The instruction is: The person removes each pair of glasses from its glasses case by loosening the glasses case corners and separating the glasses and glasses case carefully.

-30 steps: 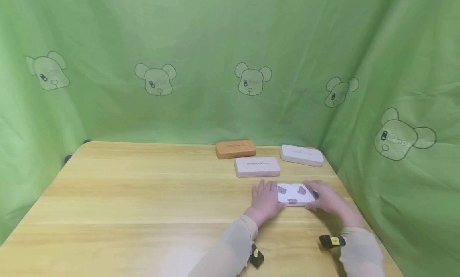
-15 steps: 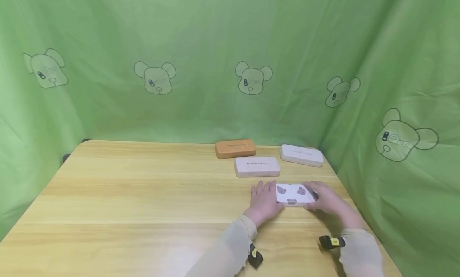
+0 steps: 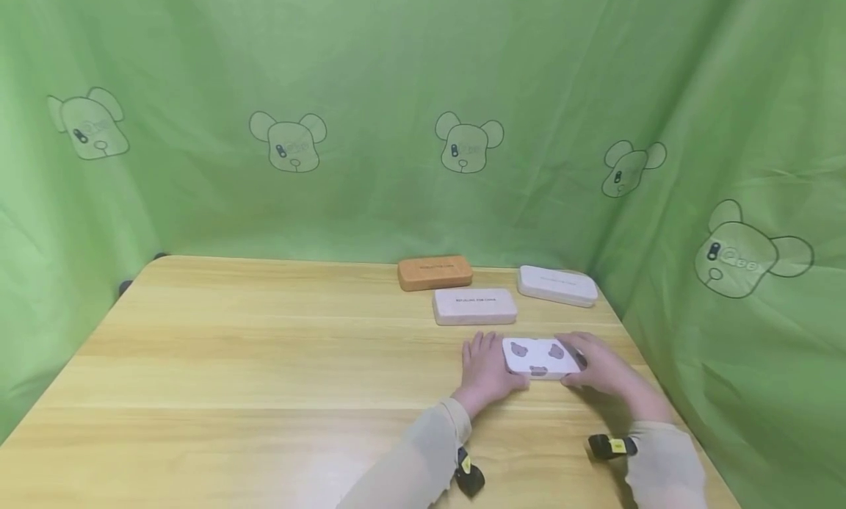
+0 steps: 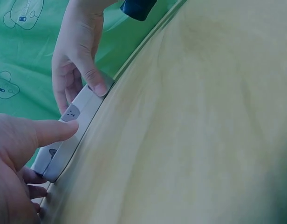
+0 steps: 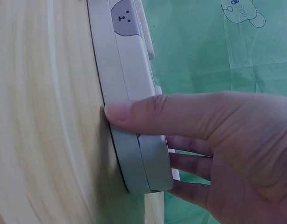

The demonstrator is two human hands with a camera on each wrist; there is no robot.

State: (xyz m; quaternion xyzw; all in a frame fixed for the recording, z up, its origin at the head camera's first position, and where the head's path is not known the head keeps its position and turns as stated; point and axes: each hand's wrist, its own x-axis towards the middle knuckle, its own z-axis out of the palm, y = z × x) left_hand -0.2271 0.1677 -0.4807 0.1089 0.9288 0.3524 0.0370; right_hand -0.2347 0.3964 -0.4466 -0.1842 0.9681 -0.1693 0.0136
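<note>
A white glasses case (image 3: pixel 542 356) printed with grey-brown bear heads lies closed on the table, between the two hands. The right hand (image 3: pixel 598 363) grips its right end. In the right wrist view the thumb (image 5: pixel 134 114) presses the front face and the other fingers sit behind the case. Around the left end is the left hand (image 3: pixel 487 366), its fingers fairly straight and the case's left corners showing beside it. The left wrist view has its thumb (image 4: pixel 55 131) extended over the case, with the fingertips near the end.
Behind the hands lie three more glasses cases: an orange one (image 3: pixel 435 273), a pale pink one (image 3: pixel 474 307) and a white one (image 3: pixel 557 286) near the right back corner. The wooden table (image 3: pixel 264 362) is enclosed by a green curtain (image 3: pixel 370 208).
The left hand has loosened slightly at the case's left end, so the left edge now shows. The right hand keeps its hold. The other cases stay put; the camera shifts slightly.
</note>
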